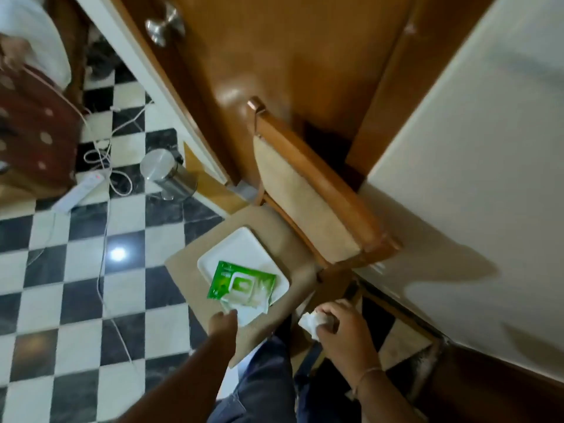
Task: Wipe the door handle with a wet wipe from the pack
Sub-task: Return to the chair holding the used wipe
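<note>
Down on the seat of a wooden chair (317, 178), a square white tray (235, 251) carried the pack (239, 282) of wet wipes. The pack was a flat, glossy green pouch with a white flap on top, lying in the tray's near corner; its long axis ran from the tray's left edge toward its right edge, tilted a little downward to the right. A white sheet stuck out from under its near edge.

The left hand (222, 323) reached to the tray's near edge, fingertips touching that loose white sheet beside the pack; whether the fingers pinched it could not be told. The right hand (335, 326) hung beyond the seat's right edge, fingers curled tight around a crumpled white wipe (309, 322) that bulged out on the thumb side.

The door handle (164, 22) sat well apart from both hands, near the top edge of the view on a glossy brown wooden door (290, 56). It was a rounded knob of brushed silvery metal, blurred. A cushioned beige pad covered the chair's back, framed in polished wood. Black and white checkered tiles (79, 270) covered the floor to the left.
</note>
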